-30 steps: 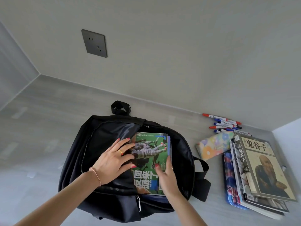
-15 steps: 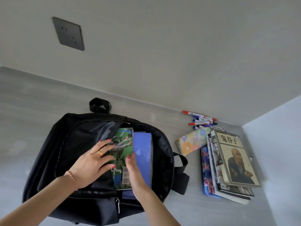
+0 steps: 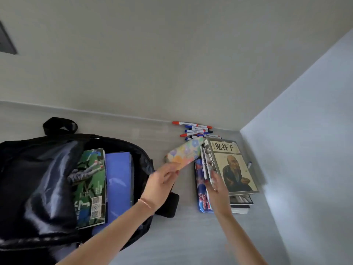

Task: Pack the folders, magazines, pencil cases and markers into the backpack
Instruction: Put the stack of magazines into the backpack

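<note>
Backpack (image 3: 38, 188) lies flat on desk (image 3: 181, 236), mouth agape, green magazine (image 3: 91, 188) and blue folder (image 3: 118, 188) already inside; left hand (image 3: 162, 181) pinches near end of floral pencil case (image 3: 184, 154), likely next in; right hand (image 3: 217, 185), fingers straight, steadies edge of magazine stack (image 3: 233, 169) over second pencil case (image 3: 200, 190); markers (image 3: 196, 130) heaped by wall, last

Soft, even daylight fills the scene; the pale side wall (image 3: 305, 131) at the right is brightest, with a bluish cast; the stack of magazines (image 3: 234, 165) casts a soft shadow toward that wall; the black fabric backpack (image 3: 38, 178) shows a dull sheen on its flap; both hands and forearms are motion-blurred; wide-angle distortion bends the wall lines at the edges.
</note>
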